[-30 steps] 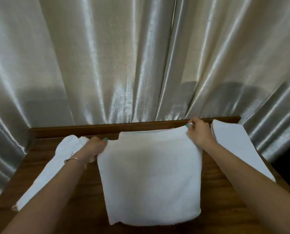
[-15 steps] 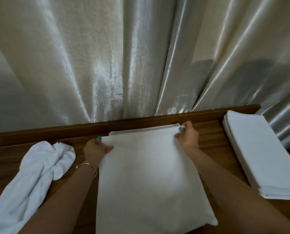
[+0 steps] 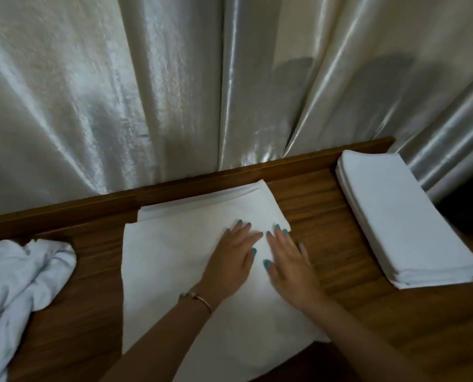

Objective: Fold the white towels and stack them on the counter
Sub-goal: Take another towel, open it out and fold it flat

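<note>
A white towel [image 3: 169,274], folded flat, lies in the middle of the wooden counter [image 3: 321,216]. My left hand [image 3: 231,260] lies flat on its right half with fingers straight. Beside it my right hand [image 3: 287,260] also presses flat, near the towel's right edge. A neat stack of folded white towels [image 3: 400,224] sits at the right end of the counter. A crumpled white towel [image 3: 17,288] lies at the left end.
A shiny pale curtain [image 3: 230,84] hangs right behind the counter's raised wooden back rim [image 3: 202,183]. Bare wood shows between the middle towel and the right stack, and between it and the crumpled towel.
Both hands have let go of the towel's far corners and now lie flat side by side on its right half. The view has shifted, showing more of the right stack.
</note>
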Available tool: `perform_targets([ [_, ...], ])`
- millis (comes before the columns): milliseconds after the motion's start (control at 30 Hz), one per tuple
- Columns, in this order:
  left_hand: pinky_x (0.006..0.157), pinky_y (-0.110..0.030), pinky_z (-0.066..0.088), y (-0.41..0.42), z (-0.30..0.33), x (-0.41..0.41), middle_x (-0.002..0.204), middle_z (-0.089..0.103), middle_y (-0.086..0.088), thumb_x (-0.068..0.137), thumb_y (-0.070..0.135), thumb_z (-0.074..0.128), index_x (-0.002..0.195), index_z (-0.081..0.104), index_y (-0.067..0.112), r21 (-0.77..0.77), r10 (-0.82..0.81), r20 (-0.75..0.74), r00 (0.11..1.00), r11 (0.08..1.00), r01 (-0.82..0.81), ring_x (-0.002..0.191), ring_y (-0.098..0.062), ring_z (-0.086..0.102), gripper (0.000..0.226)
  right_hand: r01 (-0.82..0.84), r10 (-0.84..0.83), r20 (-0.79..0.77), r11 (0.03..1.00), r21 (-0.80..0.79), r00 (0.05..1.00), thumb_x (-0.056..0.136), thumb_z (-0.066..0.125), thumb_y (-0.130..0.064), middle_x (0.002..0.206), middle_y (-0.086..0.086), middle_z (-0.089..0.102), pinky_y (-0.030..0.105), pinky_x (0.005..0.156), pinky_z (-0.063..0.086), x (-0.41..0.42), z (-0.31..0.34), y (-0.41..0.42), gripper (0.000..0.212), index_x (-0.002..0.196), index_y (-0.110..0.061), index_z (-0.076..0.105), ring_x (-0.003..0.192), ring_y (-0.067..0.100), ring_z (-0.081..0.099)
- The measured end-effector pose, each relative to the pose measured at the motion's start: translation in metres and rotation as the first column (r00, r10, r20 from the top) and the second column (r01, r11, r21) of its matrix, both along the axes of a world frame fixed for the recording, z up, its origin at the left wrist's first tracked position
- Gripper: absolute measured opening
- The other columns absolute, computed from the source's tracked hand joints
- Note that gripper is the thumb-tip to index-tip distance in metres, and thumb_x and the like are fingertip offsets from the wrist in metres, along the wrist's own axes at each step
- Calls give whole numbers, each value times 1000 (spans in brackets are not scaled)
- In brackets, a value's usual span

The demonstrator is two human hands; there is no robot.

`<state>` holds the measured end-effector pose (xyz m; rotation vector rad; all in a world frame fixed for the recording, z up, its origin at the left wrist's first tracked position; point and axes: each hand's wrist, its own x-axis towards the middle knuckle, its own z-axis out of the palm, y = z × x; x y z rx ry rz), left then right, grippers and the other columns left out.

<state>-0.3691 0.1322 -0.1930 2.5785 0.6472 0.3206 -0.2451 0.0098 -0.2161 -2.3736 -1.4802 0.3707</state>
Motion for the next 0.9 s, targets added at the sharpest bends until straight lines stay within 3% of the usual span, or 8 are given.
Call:
perform_targets([
  [100,118,-38,-2,-21,-1,33,161,12,0,102,32,28,148,24,34,7,-70,-185,980,997,73,149,-19,0,46,-36,41,39,992,-117,998,97,15,-47,160,-12,-9,39,119,-8,-4,1,-34,62,155,-30,4,147,8,-15],
  [233,113,-56,-10,-37,-16,55,160,-11,-7,94,62,18,149,3,42,146,10,-411,911,988,56,146,-33,-17,60,-44,47,9,979,-199,999,95,11,-49,162,-11,0,36,120,-8,-6,3,-70,63,155,-29,9,148,8,-9],
  [300,112,-59,-8,-42,-27,55,160,-12,-10,88,71,13,149,3,42,215,38,-407,913,975,55,146,-35,-15,68,-66,66,-8,972,-226,998,99,16,-46,163,-7,2,32,117,-11,-5,6,-82,60,155,-26,9,149,8,-7],
  [433,112,-63,11,-46,-41,50,159,10,-16,87,67,8,149,18,37,366,97,-298,950,930,20,146,-38,7,69,-131,127,-41,982,-132,991,104,26,-42,163,-9,2,30,118,-8,-6,8,-103,55,155,-28,11,148,5,-6],
  [600,113,-61,6,-47,-42,54,160,3,-14,88,65,9,150,11,37,397,122,-313,942,918,13,147,-37,2,68,-253,242,-246,967,-13,939,98,44,-45,160,-19,5,14,116,-4,-8,11,-153,61,153,-30,23,146,-6,-6],
  [700,113,-62,9,-48,-43,54,160,7,-15,86,66,6,150,15,35,413,131,-295,947,911,3,146,-39,6,71,-194,213,-180,974,117,960,93,56,-23,156,-14,29,14,113,25,-7,5,-178,53,145,-25,43,141,-2,28],
  [767,112,-62,10,-48,-43,54,159,9,-16,85,66,4,150,15,35,420,134,-290,948,907,0,146,-39,8,73,-109,131,-69,961,255,989,92,55,-17,143,-5,52,21,99,48,-10,-2,-183,40,132,-18,59,122,6,56],
  [900,113,-62,7,-48,-43,55,160,4,-16,86,66,6,150,10,36,419,134,-308,942,908,8,147,-38,4,71,-49,6,105,908,415,994,91,59,-19,105,2,74,23,71,59,-22,-8,-177,19,101,-12,73,89,10,70],
])
